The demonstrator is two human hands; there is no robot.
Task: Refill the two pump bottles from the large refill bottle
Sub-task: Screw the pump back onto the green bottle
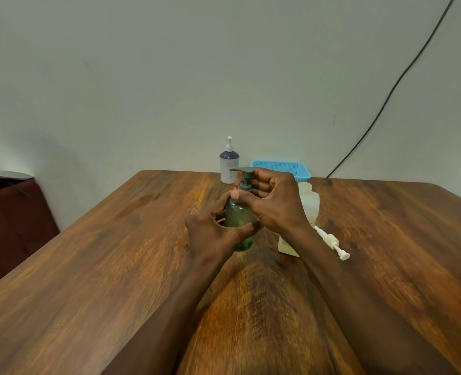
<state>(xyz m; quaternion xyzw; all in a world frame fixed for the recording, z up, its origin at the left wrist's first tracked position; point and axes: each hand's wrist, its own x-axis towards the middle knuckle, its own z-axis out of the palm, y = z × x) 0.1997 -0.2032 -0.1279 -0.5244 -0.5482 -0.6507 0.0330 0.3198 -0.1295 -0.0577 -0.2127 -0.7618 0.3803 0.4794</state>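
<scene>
Green pump bottle [240, 220] upright, spout leftward; left hand [213, 231] clasps body; right hand [274, 200] pinches collar.

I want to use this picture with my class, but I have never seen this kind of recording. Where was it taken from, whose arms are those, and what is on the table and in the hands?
There is no machine here. A person wears a wide-angle camera on the head, so you look down along their own two arms.

The left hand grips the body of a green pump bottle standing on the wooden table. The right hand is closed around its pump top, at the neck.

Just behind the right arm stands the large pale refill bottle, its neck open. A white pump lies loose on the table beside it.

Further back, near the wall, stand a white and dark blue pump bottle and a blue plastic basket. A black cable runs down the wall.
</scene>
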